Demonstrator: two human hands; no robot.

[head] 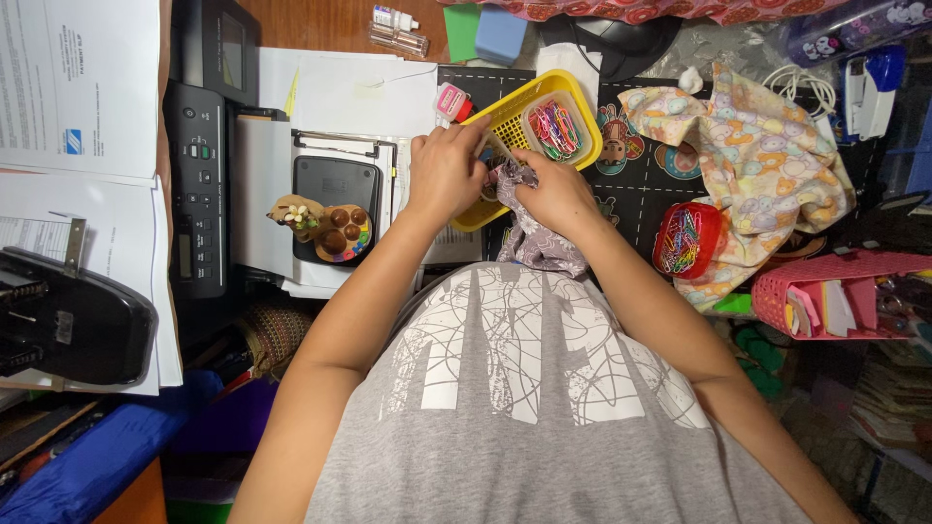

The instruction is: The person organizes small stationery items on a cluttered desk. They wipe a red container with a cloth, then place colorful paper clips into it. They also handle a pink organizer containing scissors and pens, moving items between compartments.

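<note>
My left hand and my right hand meet over the near corner of a yellow plastic basket. Both pinch a grey patterned cloth that hangs down toward my grey shirt. What the cloth wraps, if anything, is hidden by my fingers. Inside the basket sits a clear tub of coloured paper clips. A small pink and white object lies just left of the basket.
A black printer and paper stacks fill the left, with a black hole punch in front. A red container of paper clips, a pastel printed cloth, a pink basket and a stapler lie right.
</note>
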